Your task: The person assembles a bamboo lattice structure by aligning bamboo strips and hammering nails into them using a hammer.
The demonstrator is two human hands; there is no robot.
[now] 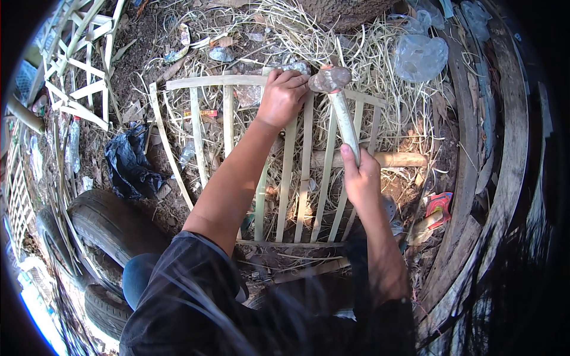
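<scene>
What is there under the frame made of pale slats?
Through gaps in the slatted frame show pale shavings, a red wrapper and part of a wooden pole. Whatever lies directly beneath the slats, left hand and forearm is covered.

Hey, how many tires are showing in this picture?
3, all at the lower left: a large tire, a narrower tire left of it, and a lower tire beneath. Others may be hidden by the person's body.

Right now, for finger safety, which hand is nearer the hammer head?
Left: the left hand is at the top slat, just left of the hammer head; the right hand is lower, around the handle.
</scene>
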